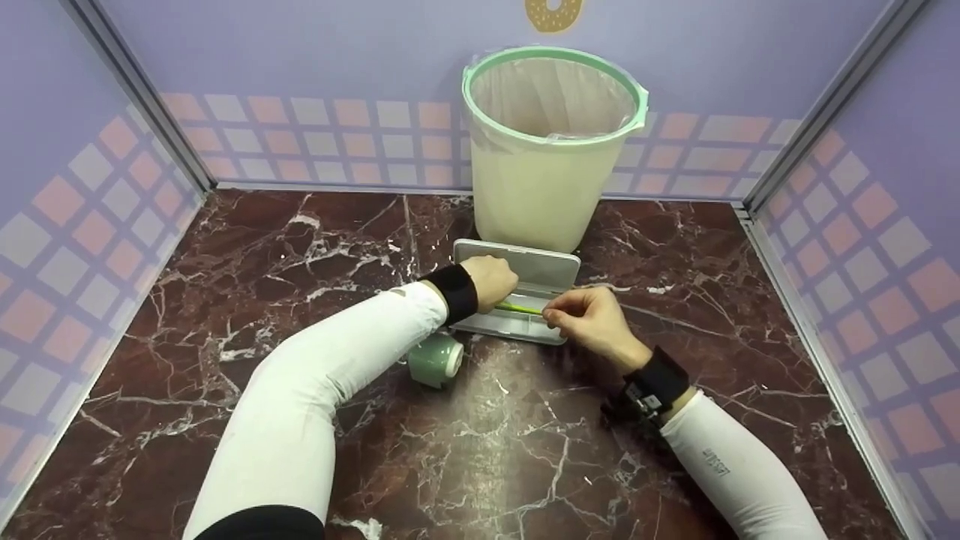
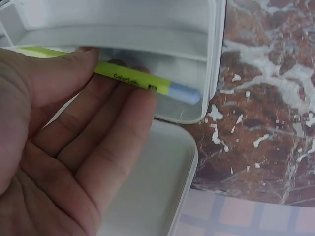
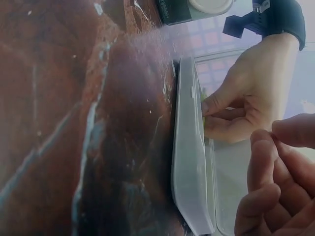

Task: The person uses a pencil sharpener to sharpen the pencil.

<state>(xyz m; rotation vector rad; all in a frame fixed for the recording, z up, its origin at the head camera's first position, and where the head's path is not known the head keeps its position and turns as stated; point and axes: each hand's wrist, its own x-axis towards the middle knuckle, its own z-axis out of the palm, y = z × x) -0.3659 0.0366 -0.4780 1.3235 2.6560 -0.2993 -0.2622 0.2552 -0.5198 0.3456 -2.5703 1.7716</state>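
Note:
A pale grey hinged pencil case (image 1: pixel 517 262) lies open on the marble surface, its lid raised on the far side. My left hand (image 1: pixel 491 283) reaches into it and pinches a yellow-green pen (image 2: pixel 130 76) between thumb and fingers. The pen has a light blue end and dark lettering; part of it is hidden by the thumb. My right hand (image 1: pixel 596 319) is above the case's right part, thumb and fingertips brought together with the other fingers curled (image 3: pixel 266 147). Nothing shows between these fingertips. In the head view they appear close to the pen's right end.
A green object with a white round end (image 1: pixel 436 361) is beside my left forearm, near the case. Behind the case stands a tall pale bin (image 1: pixel 544 195) with a green rim and a clear liner. Tiled-pattern walls (image 1: pixel 322 142) enclose the back and sides.

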